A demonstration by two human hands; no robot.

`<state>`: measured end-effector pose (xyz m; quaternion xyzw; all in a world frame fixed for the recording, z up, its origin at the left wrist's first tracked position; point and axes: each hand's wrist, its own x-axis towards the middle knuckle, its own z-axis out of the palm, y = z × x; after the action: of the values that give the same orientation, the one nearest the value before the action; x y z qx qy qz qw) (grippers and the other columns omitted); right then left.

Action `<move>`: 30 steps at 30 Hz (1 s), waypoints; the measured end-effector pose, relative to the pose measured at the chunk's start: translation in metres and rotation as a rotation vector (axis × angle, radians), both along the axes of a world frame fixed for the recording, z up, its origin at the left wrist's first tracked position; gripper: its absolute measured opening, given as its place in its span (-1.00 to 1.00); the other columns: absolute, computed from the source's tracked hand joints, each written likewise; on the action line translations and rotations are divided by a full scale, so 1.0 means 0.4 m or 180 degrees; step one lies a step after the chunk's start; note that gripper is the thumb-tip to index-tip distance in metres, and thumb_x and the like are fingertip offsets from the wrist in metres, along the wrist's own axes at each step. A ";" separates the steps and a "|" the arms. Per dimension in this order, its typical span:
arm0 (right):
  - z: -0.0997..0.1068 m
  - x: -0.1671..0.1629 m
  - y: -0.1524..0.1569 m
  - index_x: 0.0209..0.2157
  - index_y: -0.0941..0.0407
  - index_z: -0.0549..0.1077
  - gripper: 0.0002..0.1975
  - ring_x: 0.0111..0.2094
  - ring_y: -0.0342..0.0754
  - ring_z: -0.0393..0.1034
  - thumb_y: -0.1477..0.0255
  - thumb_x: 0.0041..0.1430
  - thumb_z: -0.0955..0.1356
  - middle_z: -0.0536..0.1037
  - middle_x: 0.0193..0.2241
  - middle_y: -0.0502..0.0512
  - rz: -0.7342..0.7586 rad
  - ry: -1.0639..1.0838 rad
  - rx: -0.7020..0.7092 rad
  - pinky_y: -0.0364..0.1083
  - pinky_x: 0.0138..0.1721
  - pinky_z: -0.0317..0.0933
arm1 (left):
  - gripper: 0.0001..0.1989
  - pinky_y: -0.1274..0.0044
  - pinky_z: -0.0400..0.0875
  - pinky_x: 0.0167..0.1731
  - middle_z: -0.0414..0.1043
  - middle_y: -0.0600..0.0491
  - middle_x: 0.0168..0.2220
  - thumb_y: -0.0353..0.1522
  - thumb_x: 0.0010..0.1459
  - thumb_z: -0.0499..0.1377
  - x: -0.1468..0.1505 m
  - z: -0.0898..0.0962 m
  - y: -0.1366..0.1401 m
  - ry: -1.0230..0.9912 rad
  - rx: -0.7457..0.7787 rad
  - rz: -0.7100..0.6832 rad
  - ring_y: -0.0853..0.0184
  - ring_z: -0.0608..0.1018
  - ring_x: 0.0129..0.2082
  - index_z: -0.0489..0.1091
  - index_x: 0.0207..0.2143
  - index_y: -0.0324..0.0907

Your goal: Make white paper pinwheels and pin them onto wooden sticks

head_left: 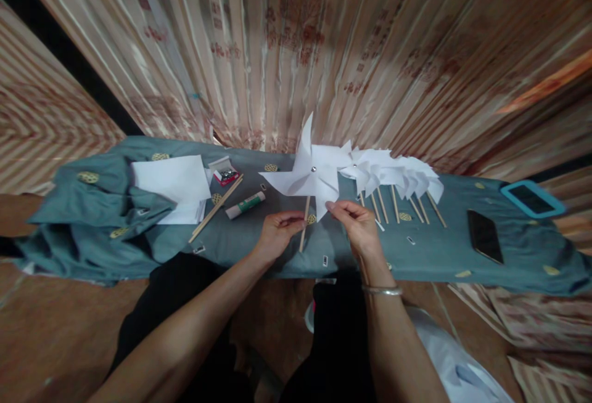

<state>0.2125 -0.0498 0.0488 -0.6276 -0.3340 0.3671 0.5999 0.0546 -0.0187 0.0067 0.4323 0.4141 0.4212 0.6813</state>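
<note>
1. Where the grey-green cloth [439, 252] bunches up, white paper [169, 176] lies in a loose pile, a fold lapping its lower left; by the look of it, stock not yet shaped.
2. Loose sticks [216, 208], wooden, laid aslant; no paper on them, so presumably unused.
3. Box [226, 176], open, partly red, just beside the sticks' upper end; small shiny bits inside (pins, perhaps, though too small to tell).
4. Glue stick [245, 204], lying on its side.
5. Left hand [280, 230]: a narrow grip, thumb and fingers closed round the wooden handle [303, 236] of the pinwheel.
6. Pinwheel [326, 175], white paper, four blades, shiny stud at centre, held between the two hands; seemingly all but complete.
7. Right hand [358, 221], bracelet [383, 291] at the wrist: thumb and finger pinching the lowest blade's tip.
8. Row of pinwheels [386, 175], overlapping, handles toward the person; apparently made up, exact count hidden.
9. Phone [484, 235], dark screen, well apart from the row.
10. Blue-framed tablet [531, 198], at far right.
</note>
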 end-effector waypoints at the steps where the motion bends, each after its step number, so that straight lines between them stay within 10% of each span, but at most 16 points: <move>1: 0.001 -0.004 0.000 -0.64 0.08 0.56 -0.76 -0.56 -0.19 0.21 0.24 -0.37 0.55 0.45 -0.67 -0.08 0.0035 0.0018 -0.0018 -0.14 -0.47 0.14 | -0.66 0.44 0.46 -0.18 0.62 0.00 -0.39 -0.23 -0.32 0.45 -0.001 0.001 0.000 -0.0001 0.0002 0.0000 0.25 0.59 -0.34 0.60 -0.44 -0.21; 30: 0.006 -0.048 -0.007 -0.71 0.11 0.43 -0.63 -0.63 -0.24 0.09 0.12 -0.28 0.53 0.33 -0.72 -0.13 0.0638 0.0047 -0.0068 -0.16 -0.52 0.05 | -0.61 0.48 0.44 -0.22 0.60 0.02 -0.42 -0.20 -0.31 0.46 0.002 0.013 -0.009 -0.0124 -0.0102 -0.0093 0.29 0.56 -0.39 0.60 -0.40 -0.25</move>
<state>0.1932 -0.0525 0.0513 -0.5946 -0.3868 0.4335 0.5558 0.0552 -0.0223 0.0119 0.4191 0.4010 0.4129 0.7022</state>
